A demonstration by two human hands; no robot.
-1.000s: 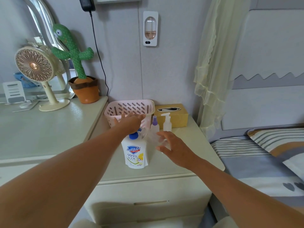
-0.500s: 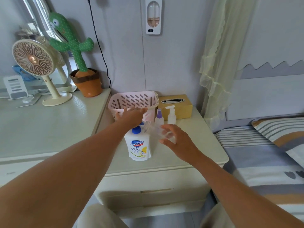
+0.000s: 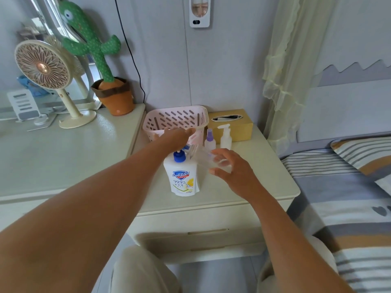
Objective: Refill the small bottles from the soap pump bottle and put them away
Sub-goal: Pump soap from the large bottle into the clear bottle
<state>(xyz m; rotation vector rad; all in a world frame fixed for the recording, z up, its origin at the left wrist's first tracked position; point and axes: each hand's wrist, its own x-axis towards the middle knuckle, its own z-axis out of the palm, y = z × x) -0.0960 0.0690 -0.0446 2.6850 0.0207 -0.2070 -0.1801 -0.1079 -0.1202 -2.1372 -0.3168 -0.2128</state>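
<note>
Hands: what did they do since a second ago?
The right hand took hold of the clear small bottle and holds it tilted toward the spout of the soap pump bottle. The left hand stayed on the pump head. The spray bottle, small pump bottle and basket did not move.

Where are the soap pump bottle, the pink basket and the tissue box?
soap pump bottle [image 3: 183, 178]: head view, on its front label.
pink basket [image 3: 175, 119]: head view, on its slotted back wall.
tissue box [image 3: 243, 132]: head view, on its front side.
</note>
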